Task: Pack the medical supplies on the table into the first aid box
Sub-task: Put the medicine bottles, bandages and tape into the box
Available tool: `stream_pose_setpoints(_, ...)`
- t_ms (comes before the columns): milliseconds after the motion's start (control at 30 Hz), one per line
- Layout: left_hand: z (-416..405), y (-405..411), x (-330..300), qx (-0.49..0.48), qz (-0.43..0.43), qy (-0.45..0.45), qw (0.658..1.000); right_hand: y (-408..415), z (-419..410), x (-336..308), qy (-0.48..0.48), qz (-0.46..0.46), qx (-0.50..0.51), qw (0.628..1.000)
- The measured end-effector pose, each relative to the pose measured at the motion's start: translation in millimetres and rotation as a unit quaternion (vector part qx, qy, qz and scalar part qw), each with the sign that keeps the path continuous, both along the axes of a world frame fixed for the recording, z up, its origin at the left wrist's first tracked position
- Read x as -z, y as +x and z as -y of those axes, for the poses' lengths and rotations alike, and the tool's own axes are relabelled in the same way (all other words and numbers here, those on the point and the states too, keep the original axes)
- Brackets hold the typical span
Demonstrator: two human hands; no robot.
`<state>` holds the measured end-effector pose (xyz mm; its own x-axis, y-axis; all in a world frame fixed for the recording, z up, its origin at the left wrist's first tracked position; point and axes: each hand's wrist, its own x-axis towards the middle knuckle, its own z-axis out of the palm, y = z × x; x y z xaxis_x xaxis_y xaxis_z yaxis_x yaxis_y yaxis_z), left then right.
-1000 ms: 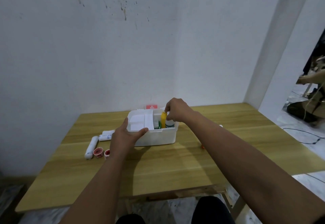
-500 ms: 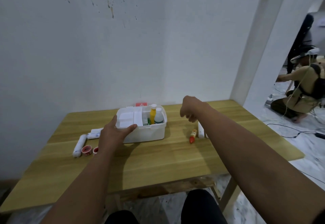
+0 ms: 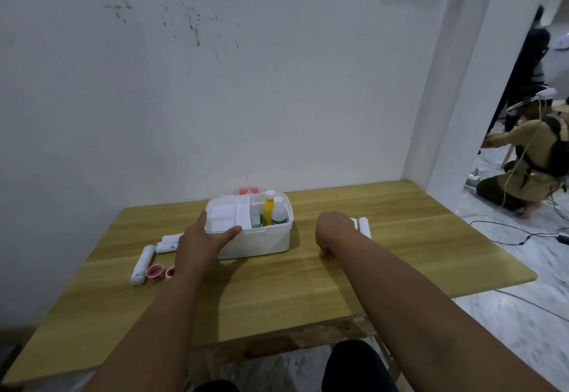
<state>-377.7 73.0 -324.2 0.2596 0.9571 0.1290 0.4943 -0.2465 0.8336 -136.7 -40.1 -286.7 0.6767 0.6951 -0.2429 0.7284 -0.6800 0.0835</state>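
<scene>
Left hand (image 3: 203, 239) grips the near-left rim of the first aid box (image 3: 261, 239), thumb over the edge, fingers (image 3: 229, 232) along the front wall, steadying it. Right hand (image 3: 334, 230) is down on the table (image 3: 277, 293) right of the box, curled over something small; only a sliver of red (image 3: 330, 253) shows under the wrist, so can't tell whether it's gripped yet.

Just beyond the right hand's knuckles lie white tubes (image 3: 364, 226), long axis running away from the person; right hand is far nearer them than the left.

Box: white hard plastic, rounded corners, open top, flat white tray on left half. Inside, right half: yellow bottle (image 3: 268, 211) and white bottle (image 3: 279, 213), both upright.

Left of the box, not yet packed: white gauze roll (image 3: 142, 263), long axis near-to-far, a second white roll (image 3: 167, 243) lying crosswise, two small red-centred tape rolls (image 3: 154, 272). Table is smooth wood-grain laminate.
</scene>
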Motion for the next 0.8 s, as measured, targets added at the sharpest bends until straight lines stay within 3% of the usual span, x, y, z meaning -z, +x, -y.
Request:
stream_pose_setpoints(267, -0.7, -0.6, 0.1, 0.002, -0.015, 0.006, 1.0, -2.1, -4.9, 5.2, 0.047, -0.008, -0.001, 0.999)
stream_pose_setpoints(533, -6.3, -1.3, 2.2, 0.002, -0.022, -0.006, 1.0, 3.4, -16.3, -46.6, 0.172, 0.02, -0.007, 0.985)
stream_pose_setpoints(800, -7.1, -1.0, 5.5, -0.004, -0.022, -0.001, 1.0, -12.1, -36.1, -114.3, 0.263, -0.095, -0.03, 0.96)
